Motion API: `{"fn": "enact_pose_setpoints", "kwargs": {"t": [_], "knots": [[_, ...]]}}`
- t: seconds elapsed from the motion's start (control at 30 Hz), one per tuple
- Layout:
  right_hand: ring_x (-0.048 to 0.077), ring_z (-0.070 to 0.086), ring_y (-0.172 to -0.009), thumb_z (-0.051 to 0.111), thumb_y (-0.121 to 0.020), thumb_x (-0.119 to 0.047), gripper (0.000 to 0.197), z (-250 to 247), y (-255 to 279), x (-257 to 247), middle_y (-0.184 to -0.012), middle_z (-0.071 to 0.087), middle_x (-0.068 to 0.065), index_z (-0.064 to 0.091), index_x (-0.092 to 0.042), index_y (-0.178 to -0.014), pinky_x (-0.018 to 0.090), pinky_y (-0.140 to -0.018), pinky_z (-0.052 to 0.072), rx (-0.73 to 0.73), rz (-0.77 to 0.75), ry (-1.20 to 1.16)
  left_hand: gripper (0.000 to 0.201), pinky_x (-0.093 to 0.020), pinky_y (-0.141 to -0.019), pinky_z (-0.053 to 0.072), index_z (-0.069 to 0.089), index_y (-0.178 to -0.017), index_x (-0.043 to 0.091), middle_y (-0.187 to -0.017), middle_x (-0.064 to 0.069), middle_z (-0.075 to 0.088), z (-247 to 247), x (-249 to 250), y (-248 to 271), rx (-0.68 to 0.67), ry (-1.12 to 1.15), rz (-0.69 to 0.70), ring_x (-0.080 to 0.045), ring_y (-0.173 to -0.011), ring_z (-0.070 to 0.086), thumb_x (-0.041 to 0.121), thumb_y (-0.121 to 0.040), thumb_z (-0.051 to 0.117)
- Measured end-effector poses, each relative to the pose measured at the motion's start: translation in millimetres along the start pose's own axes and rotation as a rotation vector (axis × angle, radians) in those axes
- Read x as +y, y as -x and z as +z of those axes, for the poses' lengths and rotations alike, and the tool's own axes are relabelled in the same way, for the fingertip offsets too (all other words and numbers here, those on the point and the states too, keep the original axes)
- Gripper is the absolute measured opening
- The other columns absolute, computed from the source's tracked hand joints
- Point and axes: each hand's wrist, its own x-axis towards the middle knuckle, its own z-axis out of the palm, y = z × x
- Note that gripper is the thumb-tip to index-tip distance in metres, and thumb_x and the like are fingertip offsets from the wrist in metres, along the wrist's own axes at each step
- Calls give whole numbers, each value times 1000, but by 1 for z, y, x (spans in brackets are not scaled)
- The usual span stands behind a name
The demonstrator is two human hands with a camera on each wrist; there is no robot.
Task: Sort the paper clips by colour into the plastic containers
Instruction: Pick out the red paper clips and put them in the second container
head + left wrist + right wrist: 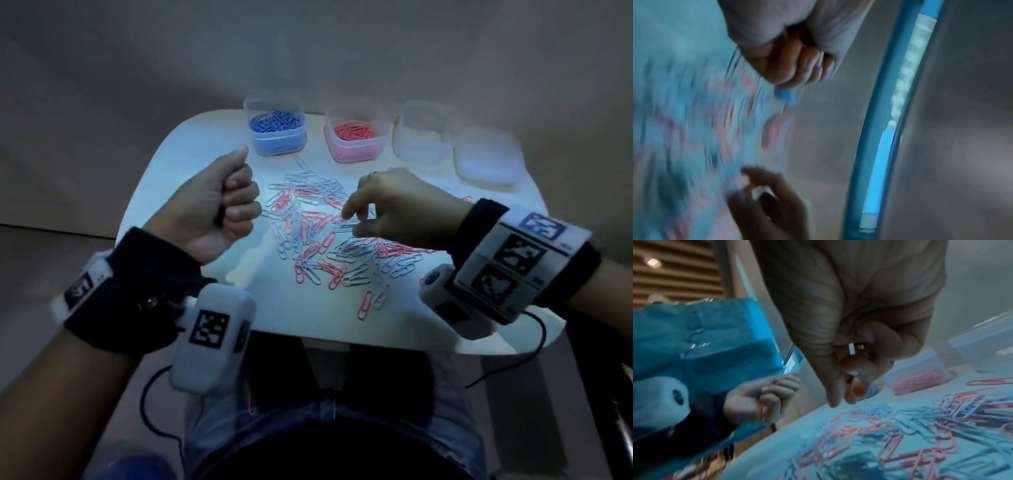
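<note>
Hands first: the left hand (219,202) is curling into a fist at centre left, contents unseen, while the right hand (394,209) is dangling loosely curled fingers over the heap of pink and white wire paper clips (329,236) on the white desk (301,318). Four clear plastic containers (356,137) are lining the desk's upper edge.

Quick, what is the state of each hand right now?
Left hand: fist closed; whether it holds anything cannot be told.
Right hand: fingers reach down into the loose red and white paper clips; a grip cannot be told.
</note>
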Motion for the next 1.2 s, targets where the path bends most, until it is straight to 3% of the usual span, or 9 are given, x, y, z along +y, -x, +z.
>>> {"fn": "enact_pose_setpoints", "kwargs": {"t": [0.1,0.17,0.33,0.47,0.6,0.83,1.0,1.1,1.2], "knots": [[21,51,-105,64,-85,-25,32,7,-9,-11,-115,57,1,62,-22,-117,26,-74,32,-12,-47,171,40,-11,-33,15,40,-60,19,-40,11,28,2,0,2,16,-493,-18,-2,-33,27,33,-97,38],[22,51,-110,63,-85,-27,31,8,-14,-16,-117,56,-1,62,-25,-116,26,-73,31,-26,-73,234,24,-12,-35,16,46,-74,18,-41,10,35,10,-8,1,-29,-696,-32,-2,-33,28,24,-97,42],[24,56,-103,66,-80,-30,18,11,-24,-24,-108,61,-1,68,-26,-97,27,-69,34,-105,-129,313,22,-14,-35,16,48,-74,17,-41,12,34,23,-20,-1,-74,-745,-34,-3,-36,25,29,-91,54],[20,56,-90,70,-78,-26,7,11,-28,-20,-91,59,-3,63,-25,-81,23,-62,35,-194,-22,242,17,-20,-54,31,56,-77,21,-59,12,40,33,-28,-4,-20,-1408,175,-5,-57,40,30,-80,70],[16,51,-82,69,-78,-20,15,11,-26,-15,-85,56,-4,56,-25,-74,22,-61,37,-229,20,122,16,-24,-65,36,58,-77,25,-64,14,42,41,-26,-11,-16,-1586,169,-13,-73,44,28,-76,73],[18,51,-80,62,-78,-12,25,13,-22,-15,-74,54,-4,49,-23,-60,23,-64,38,-190,38,110,5,-9,-41,29,68,-74,13,-49,10,48,39,-15,-18,-76,-1488,135,-1,-50,42,14,-75,72],[16,52,-67,61,-79,-4,15,-7,-3,7,-70,58,1,57,-15,-70,24,-65,40,-51,136,-73,10,-13,-34,18,64,-71,11,-37,11,37,11,2,-15,-60,-943,28,-5,-36,27,14,-80,69],[4,51,-47,68,-77,-1,17,-15,11,10,-60,55,-1,57,-15,-75,11,-43,37,-3,232,-428,17,-10,-33,14,56,-68,13,-43,7,34,7,3,-11,-58,-679,-22,-2,-33,23,10,-84,62],[2,51,-43,66,-76,4,17,-16,25,0,-58,57,3,58,-10,-82,12,-37,35,34,270,-891,26,-11,-32,11,42,-65,17,-48,8,33,11,-2,-6,-98,-326,-81,-1,-32,20,13,-90,45]]}}
